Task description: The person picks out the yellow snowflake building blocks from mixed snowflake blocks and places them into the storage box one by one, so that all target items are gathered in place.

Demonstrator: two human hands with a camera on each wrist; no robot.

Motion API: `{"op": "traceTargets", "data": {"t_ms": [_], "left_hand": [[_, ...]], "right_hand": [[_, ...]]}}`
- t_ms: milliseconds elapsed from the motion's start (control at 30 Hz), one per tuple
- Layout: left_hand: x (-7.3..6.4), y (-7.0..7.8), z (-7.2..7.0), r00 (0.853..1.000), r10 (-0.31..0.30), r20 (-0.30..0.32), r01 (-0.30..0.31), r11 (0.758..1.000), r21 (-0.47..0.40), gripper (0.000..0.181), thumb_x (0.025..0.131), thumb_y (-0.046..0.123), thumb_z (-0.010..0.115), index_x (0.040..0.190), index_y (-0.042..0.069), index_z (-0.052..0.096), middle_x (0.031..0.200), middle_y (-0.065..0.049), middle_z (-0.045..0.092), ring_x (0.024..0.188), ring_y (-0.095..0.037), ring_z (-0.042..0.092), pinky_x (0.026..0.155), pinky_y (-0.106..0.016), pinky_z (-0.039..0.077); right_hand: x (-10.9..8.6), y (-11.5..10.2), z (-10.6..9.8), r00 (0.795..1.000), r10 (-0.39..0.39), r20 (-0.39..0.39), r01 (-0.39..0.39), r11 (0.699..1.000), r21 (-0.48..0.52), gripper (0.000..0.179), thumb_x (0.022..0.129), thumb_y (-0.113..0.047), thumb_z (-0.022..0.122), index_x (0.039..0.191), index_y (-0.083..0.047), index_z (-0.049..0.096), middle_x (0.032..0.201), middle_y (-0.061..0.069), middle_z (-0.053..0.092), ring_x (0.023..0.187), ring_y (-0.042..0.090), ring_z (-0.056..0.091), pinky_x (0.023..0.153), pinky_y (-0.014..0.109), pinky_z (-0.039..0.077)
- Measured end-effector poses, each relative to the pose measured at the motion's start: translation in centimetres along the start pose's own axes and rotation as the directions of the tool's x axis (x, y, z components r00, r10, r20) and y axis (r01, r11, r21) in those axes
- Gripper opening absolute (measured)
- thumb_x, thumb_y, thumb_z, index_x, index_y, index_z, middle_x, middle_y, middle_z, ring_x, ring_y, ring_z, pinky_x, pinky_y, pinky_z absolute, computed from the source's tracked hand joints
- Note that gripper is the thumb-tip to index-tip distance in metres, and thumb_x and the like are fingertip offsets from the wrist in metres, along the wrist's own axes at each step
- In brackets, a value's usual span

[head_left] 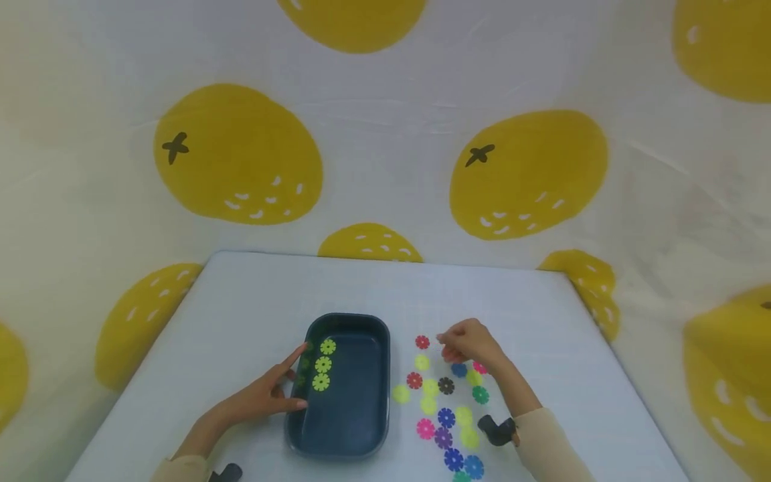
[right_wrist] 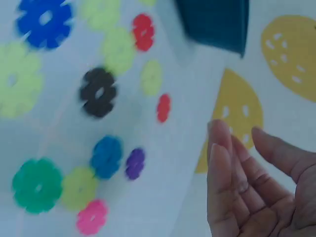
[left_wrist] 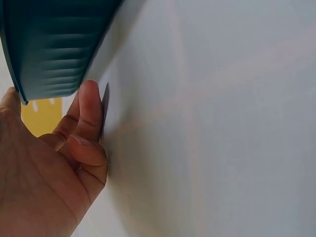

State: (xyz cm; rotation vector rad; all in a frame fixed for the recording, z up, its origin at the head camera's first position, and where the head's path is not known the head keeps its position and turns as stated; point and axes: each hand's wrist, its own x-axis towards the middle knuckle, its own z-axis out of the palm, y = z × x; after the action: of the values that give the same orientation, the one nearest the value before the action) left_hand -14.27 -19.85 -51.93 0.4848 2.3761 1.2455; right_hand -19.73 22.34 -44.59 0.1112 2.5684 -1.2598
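My left hand [head_left: 265, 393] is at the left side of a dark teal tray [head_left: 378, 375], index fingertip and thumb resting on its rim well apart. In the left wrist view, the other fingers [left_wrist: 90, 113] bend beside the tray's ribbed outer wall [left_wrist: 64, 54]. Three yellow-green notched discs [head_left: 322, 365] lie in a column inside the tray. Over the far end of the scattered discs hovers my right hand [head_left: 472, 341], close to a red disc [head_left: 422, 342]. The right wrist view shows its thumb [right_wrist: 276, 148] apart from the bent fingers, with nothing visible between them.
Several loose notched discs spread right of the tray, including a black disc [head_left: 446, 385], a green disc [head_left: 480, 395] and a pink disc [head_left: 425, 429]. The white table [head_left: 271, 288] ends at a hanging cloth [head_left: 385, 161] printed with yellow fruit.
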Motion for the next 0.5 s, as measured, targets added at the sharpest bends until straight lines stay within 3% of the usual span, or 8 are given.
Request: {"op": "traceTargets", "data": {"t_ms": [167, 333, 400, 500], "left_hand": [[0.0, -0.1, 0.2, 1.0, -0.02, -0.003, 0.02, 1.0, -0.009, 0.102, 0.088, 0.031, 0.076, 0.161, 0.031, 0.005, 0.127, -0.017, 0.047, 0.078, -0.015, 0.051, 0.066, -0.025, 0.044], [0.1, -0.3, 0.2, 0.999, -0.043, -0.003, 0.043, 0.999, -0.012, 0.102, 0.088, 0.03, 0.076, 0.16, 0.032, 0.004, 0.127, -0.018, 0.047, 0.075, -0.016, 0.052, 0.066, -0.026, 0.044], [0.1, -0.4, 0.2, 0.999, -0.047, -0.004, 0.047, 0.999, -0.01, 0.102, 0.088, 0.031, 0.076, 0.16, 0.032, 0.004, 0.128, -0.019, 0.046, 0.076, -0.016, 0.052, 0.066, -0.026, 0.043], [0.1, -0.3, 0.3, 0.999, -0.037, -0.005, 0.037, 0.999, -0.01, 0.102, 0.088, 0.031, 0.076, 0.161, 0.031, 0.003, 0.13, -0.02, 0.046, 0.077, -0.016, 0.051, 0.067, -0.026, 0.044]], "right_hand": [[-0.5, 5.0, -2.7, 0.993, -0.079, 0.086, 0.086, 0.993, -0.08, 0.02, 0.092, -0.014, 0.068, 0.108, -0.003, 0.073, 0.083, 0.006, 0.067, 0.068, 0.021, 0.063, 0.067, 0.032, 0.055], [-0.9, 8.6, -4.3, 0.957, -0.202, 0.21, 0.234, 0.962, -0.143, 0.027, 0.089, -0.008, 0.069, 0.117, -0.007, 0.071, 0.093, 0.007, 0.062, 0.08, 0.019, 0.054, 0.068, 0.028, 0.05], [-1.0, 9.6, -4.5, 0.943, -0.239, 0.232, 0.281, 0.945, -0.168, 0.029, 0.088, -0.007, 0.07, 0.117, -0.008, 0.071, 0.099, 0.007, 0.063, 0.087, 0.02, 0.053, 0.074, 0.03, 0.048], [-1.2, 10.5, -4.6, 0.939, -0.264, 0.22, 0.31, 0.926, -0.215, 0.028, 0.087, -0.007, 0.072, 0.115, -0.012, 0.071, 0.106, 0.004, 0.064, 0.097, 0.02, 0.053, 0.083, 0.032, 0.048]]}}
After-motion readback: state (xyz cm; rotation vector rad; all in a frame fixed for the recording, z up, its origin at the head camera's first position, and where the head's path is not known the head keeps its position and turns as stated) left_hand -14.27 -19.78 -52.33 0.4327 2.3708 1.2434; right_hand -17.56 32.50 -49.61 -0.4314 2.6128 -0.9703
